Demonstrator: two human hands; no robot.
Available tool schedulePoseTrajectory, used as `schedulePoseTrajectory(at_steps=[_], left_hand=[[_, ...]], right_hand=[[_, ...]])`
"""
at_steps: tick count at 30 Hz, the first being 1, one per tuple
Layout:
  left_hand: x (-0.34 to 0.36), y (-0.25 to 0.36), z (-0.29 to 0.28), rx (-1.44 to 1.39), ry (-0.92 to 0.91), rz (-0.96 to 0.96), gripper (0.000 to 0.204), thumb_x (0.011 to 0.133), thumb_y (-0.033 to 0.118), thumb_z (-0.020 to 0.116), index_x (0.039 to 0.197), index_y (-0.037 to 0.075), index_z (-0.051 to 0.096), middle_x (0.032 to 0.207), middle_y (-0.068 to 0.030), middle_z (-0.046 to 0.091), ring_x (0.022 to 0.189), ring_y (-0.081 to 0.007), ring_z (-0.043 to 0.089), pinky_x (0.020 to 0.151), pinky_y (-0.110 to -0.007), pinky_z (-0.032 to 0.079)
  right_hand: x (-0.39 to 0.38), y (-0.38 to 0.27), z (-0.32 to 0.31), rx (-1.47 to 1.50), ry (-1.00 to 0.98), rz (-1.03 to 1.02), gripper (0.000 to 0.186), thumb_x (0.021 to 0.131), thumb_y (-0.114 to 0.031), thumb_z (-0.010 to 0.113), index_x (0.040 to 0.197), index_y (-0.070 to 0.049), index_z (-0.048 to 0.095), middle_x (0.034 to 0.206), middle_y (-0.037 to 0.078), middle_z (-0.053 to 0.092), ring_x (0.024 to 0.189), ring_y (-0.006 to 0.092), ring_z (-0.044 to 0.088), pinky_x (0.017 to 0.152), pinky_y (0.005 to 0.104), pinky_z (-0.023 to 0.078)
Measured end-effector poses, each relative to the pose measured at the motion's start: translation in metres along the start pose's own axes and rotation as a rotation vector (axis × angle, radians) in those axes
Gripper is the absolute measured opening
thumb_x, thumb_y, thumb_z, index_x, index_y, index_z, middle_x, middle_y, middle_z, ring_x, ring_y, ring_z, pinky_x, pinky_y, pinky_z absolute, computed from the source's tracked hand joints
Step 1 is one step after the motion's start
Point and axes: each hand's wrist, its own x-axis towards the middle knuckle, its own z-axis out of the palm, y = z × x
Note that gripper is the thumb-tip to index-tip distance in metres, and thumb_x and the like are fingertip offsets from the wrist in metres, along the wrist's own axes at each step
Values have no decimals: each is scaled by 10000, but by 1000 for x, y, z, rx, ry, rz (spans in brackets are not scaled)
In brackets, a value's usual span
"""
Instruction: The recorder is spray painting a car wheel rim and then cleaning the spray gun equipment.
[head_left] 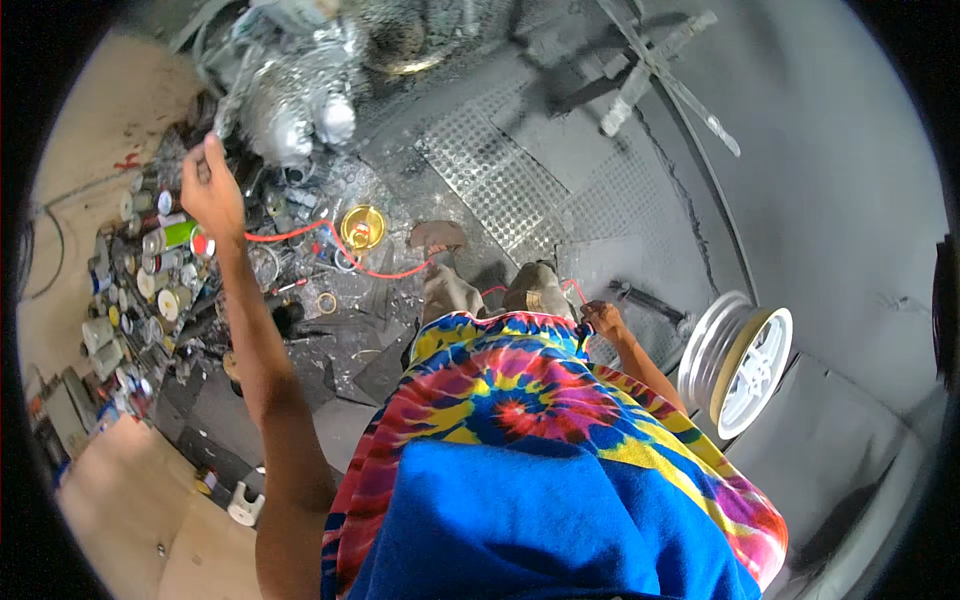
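Note:
My left hand (213, 195) is raised at the upper left, its thumb and fingers pinched at the lower end of a grey strip (236, 95). That strip hangs beside a bundle wrapped in silver foil (285, 105). Whether the fingers grip the strip or something smaller cannot be seen. Low by my right hip, my right hand (605, 318) is closed, with a small dark thing partly showing under it. A thin red hose (385, 274) runs across the floor, passes behind my legs and comes up to the right hand.
Cans, jars and bottles (165, 290) crowd the floor along the left wall. A gold-coloured tin (362, 228) stands ahead of my feet. To the right is a silver wheel rim (745, 370). A crossed metal stand (655, 65) is at the far right, beyond textured floor mats (495, 165).

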Motion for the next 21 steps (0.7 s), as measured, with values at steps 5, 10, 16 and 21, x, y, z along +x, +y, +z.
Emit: schedulePoseTrajectory(at_steps=[5,10,16,21], left_hand=[[-104,41,73,-65,-315,55,226,960,182,627,808,15,638,675,-3,589,628,-68,481,587,-273,407],[-240,119,160,-169,-1058,92,195,928,163,654,814,5,641,666,-19,585,611,-71,498,565,-269,415],[-390,204,213,-71,-1750,329,250,902,220,659,892,-29,667,764,-140,647,679,-207,605,643,-341,478],[-480,264,263,50,-1935,526,330,895,297,648,839,-28,634,818,-202,641,727,-345,628,654,-425,476]], right_hand=[[-27,23,15,-300,46,65,365,866,-383,558,960,-65,711,938,170,708,876,379,681,773,438,547],[-49,3,16,2,190,413,381,848,-403,568,965,-74,722,1004,259,677,980,400,661,863,466,515],[-106,71,6,313,356,481,367,871,-383,559,1004,-75,708,994,256,681,950,420,655,861,477,513],[-160,186,22,919,383,755,294,912,-312,576,1014,-66,702,943,156,702,757,252,694,658,410,556]])
